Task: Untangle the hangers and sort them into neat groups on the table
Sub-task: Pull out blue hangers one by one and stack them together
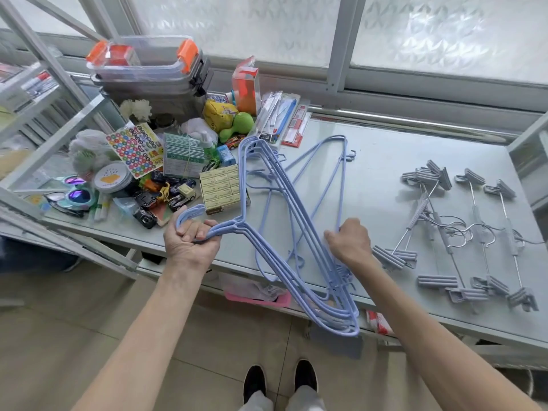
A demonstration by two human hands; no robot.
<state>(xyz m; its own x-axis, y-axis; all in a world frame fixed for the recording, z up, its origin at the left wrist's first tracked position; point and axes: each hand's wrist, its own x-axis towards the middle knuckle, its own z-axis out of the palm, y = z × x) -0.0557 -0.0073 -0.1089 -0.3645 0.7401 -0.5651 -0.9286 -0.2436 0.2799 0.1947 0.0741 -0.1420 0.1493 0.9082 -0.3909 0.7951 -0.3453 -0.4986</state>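
Observation:
My left hand (189, 241) is closed around the hooks of a bunch of several light-blue hangers (284, 203), held over the front edge of the grey table (400, 161). The bunch's lower shoulders hang past the table edge. My right hand (350, 240) grips the thin rods of more light-blue hangers (332, 173) that lie on the table behind the bunch. On the right of the table lie several grey clip hangers (462, 235) with metal hooks, some stacked and some laid side by side.
The table's left part is crowded with small goods: a sticker sheet (135, 149), toy cars (166, 197), a box of erasers (221, 189), stacked plastic bins (148, 69), sunglasses (74, 197). Metal shelving (44, 84) stands left. My shoes (278, 381) are on the tiled floor.

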